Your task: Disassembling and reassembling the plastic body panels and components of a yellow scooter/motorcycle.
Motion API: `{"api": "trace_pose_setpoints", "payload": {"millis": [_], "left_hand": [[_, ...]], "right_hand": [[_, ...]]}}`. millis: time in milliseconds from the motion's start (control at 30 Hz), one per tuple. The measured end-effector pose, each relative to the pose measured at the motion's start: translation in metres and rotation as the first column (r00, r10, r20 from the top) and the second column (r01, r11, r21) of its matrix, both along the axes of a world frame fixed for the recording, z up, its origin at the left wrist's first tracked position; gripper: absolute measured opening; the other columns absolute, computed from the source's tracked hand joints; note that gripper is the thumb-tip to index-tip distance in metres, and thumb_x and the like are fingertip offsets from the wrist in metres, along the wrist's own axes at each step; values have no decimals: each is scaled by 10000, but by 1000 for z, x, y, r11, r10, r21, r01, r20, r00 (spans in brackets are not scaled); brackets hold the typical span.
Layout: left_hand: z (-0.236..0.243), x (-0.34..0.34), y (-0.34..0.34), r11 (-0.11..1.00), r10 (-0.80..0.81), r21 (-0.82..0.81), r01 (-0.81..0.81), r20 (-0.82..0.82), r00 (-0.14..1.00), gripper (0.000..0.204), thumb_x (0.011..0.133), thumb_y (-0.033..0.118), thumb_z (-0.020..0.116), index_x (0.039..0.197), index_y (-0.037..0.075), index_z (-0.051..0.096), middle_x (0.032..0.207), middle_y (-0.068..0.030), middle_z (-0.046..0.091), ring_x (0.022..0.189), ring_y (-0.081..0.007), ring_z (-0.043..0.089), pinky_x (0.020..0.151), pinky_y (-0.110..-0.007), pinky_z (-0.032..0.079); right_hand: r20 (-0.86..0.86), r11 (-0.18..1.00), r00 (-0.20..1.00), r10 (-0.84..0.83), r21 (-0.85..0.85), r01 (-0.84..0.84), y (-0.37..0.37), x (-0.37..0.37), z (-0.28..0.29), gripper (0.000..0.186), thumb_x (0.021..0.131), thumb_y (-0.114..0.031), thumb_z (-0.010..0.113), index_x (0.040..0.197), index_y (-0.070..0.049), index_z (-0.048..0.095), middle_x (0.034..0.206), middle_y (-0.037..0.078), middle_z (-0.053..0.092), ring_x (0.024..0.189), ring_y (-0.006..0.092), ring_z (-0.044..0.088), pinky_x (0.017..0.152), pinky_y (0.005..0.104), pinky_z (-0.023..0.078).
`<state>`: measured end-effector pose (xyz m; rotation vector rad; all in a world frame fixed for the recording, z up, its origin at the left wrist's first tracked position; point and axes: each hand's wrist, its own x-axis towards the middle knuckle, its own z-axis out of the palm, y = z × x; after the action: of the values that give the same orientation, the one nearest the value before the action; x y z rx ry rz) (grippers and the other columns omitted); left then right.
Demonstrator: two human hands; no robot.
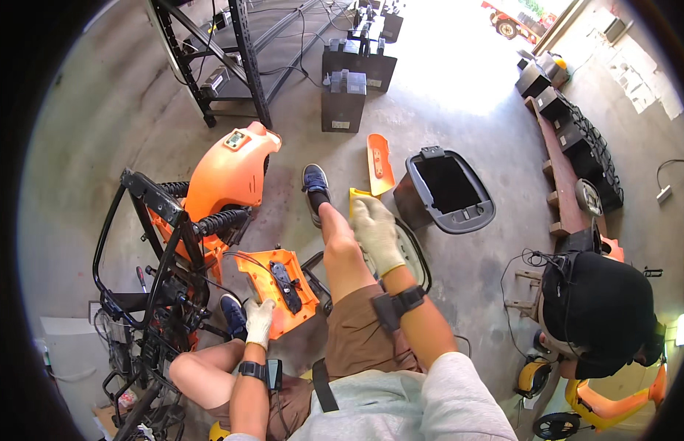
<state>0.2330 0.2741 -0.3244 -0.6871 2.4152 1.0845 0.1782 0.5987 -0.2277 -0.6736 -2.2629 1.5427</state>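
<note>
An orange plastic panel (274, 312) with a black light unit (285, 285) set in its middle rests tilted by my left leg. My left hand (260, 321), in a pale work glove, grips the panel's lower left edge. A cable runs from the panel toward the black vehicle frame (179, 239). My right hand (377, 231), gloved too, is beyond my right knee with its fingers curled. A yellow piece (363, 193) shows at its fingertips; most of it is hidden, so I cannot make out its kind. Behind that hand lies a pale oval cover with a black rim (415, 253).
Left, the frame carries an orange fender (224, 173). Ahead are an orange trim piece (380, 165) and an open dark storage bin (459, 192). Farther off stand black batteries (344, 106) and a metal rack (250, 66). A person in black (599, 309) crouches at right.
</note>
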Motion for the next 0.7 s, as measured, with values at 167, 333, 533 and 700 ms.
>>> {"api": "trace_pose_setpoints", "payload": {"millis": [167, 333, 533, 700], "left_hand": [[-1, 2, -3, 999, 1, 38, 0, -33, 999, 520, 738, 359, 639, 1112, 0, 613, 1029, -253, 660, 982, -387, 639, 876, -411, 475], [-6, 2, -7, 994, -34, 100, 33, 5, 999, 522, 733, 356, 640, 1106, -8, 611, 1016, -252, 660, 983, -378, 641, 873, -407, 473], [-8, -3, -7, 995, -80, 56, 77, 48, 996, 541, 746, 371, 645, 1157, 22, 595, 1024, -233, 674, 988, -385, 652, 882, -413, 481], [2, -2, -6, 995, -93, 21, 93, 24, 995, 517, 788, 321, 645, 1147, -40, 556, 997, -267, 669, 961, -396, 663, 848, -428, 500]], "right_hand": [[470, 981, 881, 55, 138, -135, 60, 30, -66, 362, 944, -245, 524, 1201, -16, 635, 902, 167, 710, 818, 247, 689, 754, 377, 529], [348, 949, 936, -55, -274, 158, 61, 43, -59, 316, 962, -270, 515, 1046, -10, 674, 738, 82, 698, 457, 111, 536, 401, 282, 398], [164, 951, 966, 201, -268, -153, 6, 13, 5, 296, 980, -266, 565, 1095, -25, 694, 708, 15, 637, 566, 65, 544, 508, 234, 428], [114, 801, 793, 598, -125, -586, -67, -7, 7, 332, 905, -121, 514, 1194, -54, 662, 988, 50, 674, 898, 122, 616, 810, 254, 478]]}}
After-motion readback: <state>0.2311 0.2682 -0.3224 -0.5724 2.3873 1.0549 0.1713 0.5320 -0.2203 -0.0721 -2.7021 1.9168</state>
